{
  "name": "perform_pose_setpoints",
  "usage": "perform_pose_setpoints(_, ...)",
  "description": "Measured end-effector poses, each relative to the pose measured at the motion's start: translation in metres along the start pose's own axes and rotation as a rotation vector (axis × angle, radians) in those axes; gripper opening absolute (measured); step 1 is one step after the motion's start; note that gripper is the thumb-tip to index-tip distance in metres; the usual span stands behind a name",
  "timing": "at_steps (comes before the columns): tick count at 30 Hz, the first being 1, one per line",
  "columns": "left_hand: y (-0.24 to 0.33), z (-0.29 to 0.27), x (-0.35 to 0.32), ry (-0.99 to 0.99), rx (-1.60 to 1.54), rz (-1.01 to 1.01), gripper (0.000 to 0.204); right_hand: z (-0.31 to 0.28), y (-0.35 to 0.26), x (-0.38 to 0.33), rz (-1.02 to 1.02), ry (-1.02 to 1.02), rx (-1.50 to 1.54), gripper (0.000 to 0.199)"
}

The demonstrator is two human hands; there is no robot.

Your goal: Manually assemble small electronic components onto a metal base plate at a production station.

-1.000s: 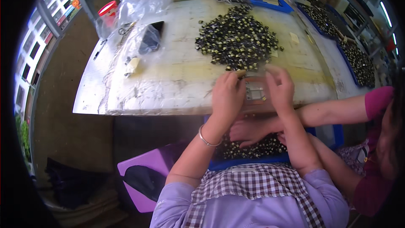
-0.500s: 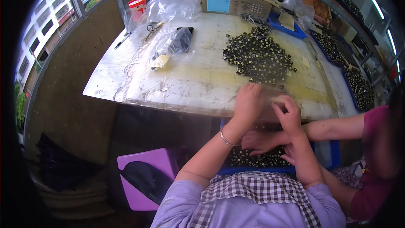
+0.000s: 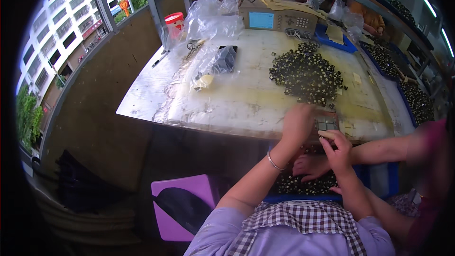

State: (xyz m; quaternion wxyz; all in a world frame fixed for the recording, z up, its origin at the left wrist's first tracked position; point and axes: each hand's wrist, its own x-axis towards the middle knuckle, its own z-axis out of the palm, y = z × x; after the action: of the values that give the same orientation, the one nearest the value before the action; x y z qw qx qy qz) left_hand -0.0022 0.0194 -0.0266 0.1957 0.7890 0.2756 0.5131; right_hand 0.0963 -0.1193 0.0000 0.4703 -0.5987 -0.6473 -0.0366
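Observation:
My left hand (image 3: pixel 298 125) is at the near edge of the table, beside a small reddish-brown fixture with grey metal squares (image 3: pixel 326 123). Its fingers are smeared by motion, so their grip does not show. At the fixture's near side, my right hand (image 3: pixel 339 150) has thumb and forefinger drawn together in a pinch; something tiny may be between them, too small to name. Just beyond both hands lies a heap of small black components (image 3: pixel 307 73) with pale metallic faces.
Below my hands, a co-worker's hand (image 3: pixel 310 166) reaches over a blue tray (image 3: pixel 392 180) of similar components. A meter with a lit screen (image 3: pixel 284 20) stands at the back. A phone (image 3: pixel 227 59) lies partly under clear plastic. A purple stool (image 3: pixel 166 225) stands lower left.
The view has shifted, so the scene sits farther right and lower. My left hand has moved off the fixture's face, and its metal squares now show. The co-worker's hand stays over the tray.

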Motion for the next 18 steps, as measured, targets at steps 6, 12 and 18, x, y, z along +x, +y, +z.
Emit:
perform_pose_setpoints(6,0.001,-0.004,-0.004,-0.020,0.038,-0.023,0.017,0.004,0.013,0.027,0.232,0.181,0.040,0.017)
perform_pose_setpoints(12,-0.002,-0.011,-0.007,-0.035,0.062,-0.035,0.017,-0.001,0.056,0.071,0.494,0.213,-0.098,0.018)
perform_pose_setpoints(18,0.002,-0.002,0.002,-0.061,0.102,-0.066,0.016,0.007,0.141,0.082,0.383,0.373,-0.143,0.017)
